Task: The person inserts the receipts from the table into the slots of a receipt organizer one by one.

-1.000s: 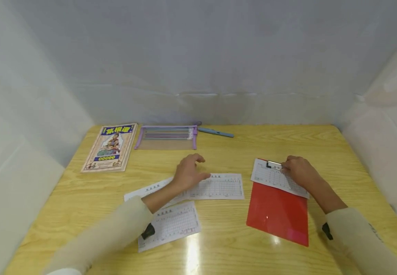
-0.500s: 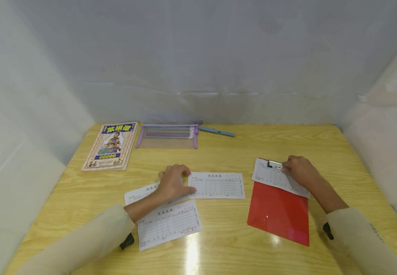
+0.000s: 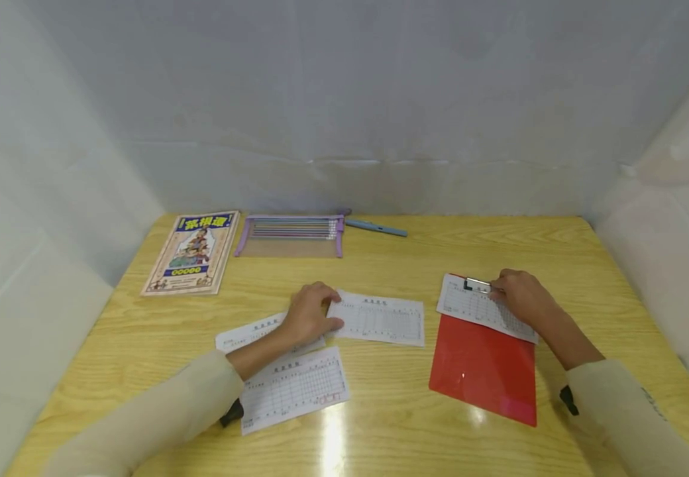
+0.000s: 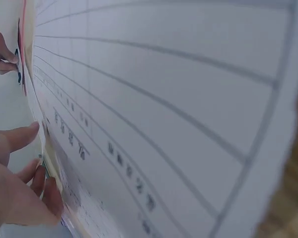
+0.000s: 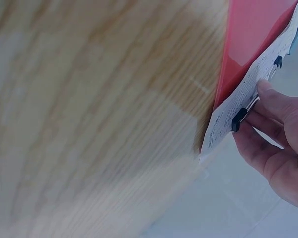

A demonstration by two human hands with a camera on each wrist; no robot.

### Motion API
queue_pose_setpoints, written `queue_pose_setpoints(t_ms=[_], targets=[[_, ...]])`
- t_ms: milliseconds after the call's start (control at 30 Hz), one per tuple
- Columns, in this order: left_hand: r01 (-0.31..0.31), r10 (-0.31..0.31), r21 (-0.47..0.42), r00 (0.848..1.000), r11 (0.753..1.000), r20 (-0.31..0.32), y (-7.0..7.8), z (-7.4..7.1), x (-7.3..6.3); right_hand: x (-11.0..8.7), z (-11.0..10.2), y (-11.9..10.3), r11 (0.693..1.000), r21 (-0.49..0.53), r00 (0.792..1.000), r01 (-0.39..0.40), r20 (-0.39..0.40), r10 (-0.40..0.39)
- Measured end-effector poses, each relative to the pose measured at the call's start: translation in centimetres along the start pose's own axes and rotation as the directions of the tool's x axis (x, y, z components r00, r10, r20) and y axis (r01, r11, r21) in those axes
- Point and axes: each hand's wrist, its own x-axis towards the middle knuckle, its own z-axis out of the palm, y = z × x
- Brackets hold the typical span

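Note:
My left hand (image 3: 309,313) is at the left end of the middle printed form (image 3: 383,321), thumb and fingers curled at its edge and seeming to grip it. Two more printed forms lie near that arm: an upper form (image 3: 255,331), partly covered by the hand and wrist, and a lower form (image 3: 297,389) with a red stamp mark. My right hand (image 3: 523,295) pinches the metal clip (image 3: 477,285) at the top of a red clipboard (image 3: 483,371). Another form (image 3: 470,308) lies over the clipboard's top, under the clip. In the right wrist view, the thumb (image 5: 273,101) presses the clip's wire lever.
A comic-style booklet (image 3: 192,255) lies at the back left of the wooden table (image 3: 380,424). Beside it are a purple-edged clear pencil pouch (image 3: 291,248) and a blue pen (image 3: 375,228). White sheeting (image 3: 380,99) encloses the back and sides.
My left hand first drew back leftward over the middle form, then closed in on its left end. That form has turned slightly, its left end shifting away from me. The right hand stays at the clip.

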Motion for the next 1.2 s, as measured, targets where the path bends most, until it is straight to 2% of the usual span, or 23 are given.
queue_pose_setpoints(t_ms=[167, 500, 667, 767, 867, 1067, 1200], targets=[[-0.013, 0.009, -0.096, 0.999, 0.995, -0.038, 0.4, -0.1, 0.2, 0.0, 0.0, -0.1, 1.000, 0.003, 1.000, -0.004, -0.001, 0.004], [-0.005, -0.003, -0.192, 0.999, 0.981, -0.042, 0.3, -0.3, 0.4, -0.1, -0.2, -0.1, 1.000, 0.007, 1.000, -0.018, 0.005, 0.018], [0.045, -0.050, -0.246, 0.999, 0.968, -0.013, 0.5, -0.7, 0.5, 0.0, -0.2, -0.1, 0.999, 0.010, 0.999, -0.042, 0.028, 0.041], [0.062, -0.064, -0.274, 0.998, 0.960, 0.000, 0.7, -1.2, 0.6, 0.1, -0.2, -0.1, 0.999, 0.017, 0.998, -0.047, 0.037, 0.046], [0.049, -0.051, -0.297, 0.999, 0.954, 0.002, 1.1, -1.9, 0.8, 0.1, -0.1, -0.1, 0.999, 0.022, 0.999, -0.040, 0.035, 0.039], [0.029, -0.031, -0.371, 1.000, 0.928, 0.000, 2.1, -3.6, 1.2, 0.0, 0.0, 0.0, 1.000, 0.005, 1.000, -0.012, 0.016, 0.012], [0.040, -0.046, -0.418, 0.999, 0.908, -0.004, 3.1, -4.2, 1.8, 0.0, 0.0, 0.0, 1.000, 0.006, 1.000, -0.016, 0.015, 0.016]])
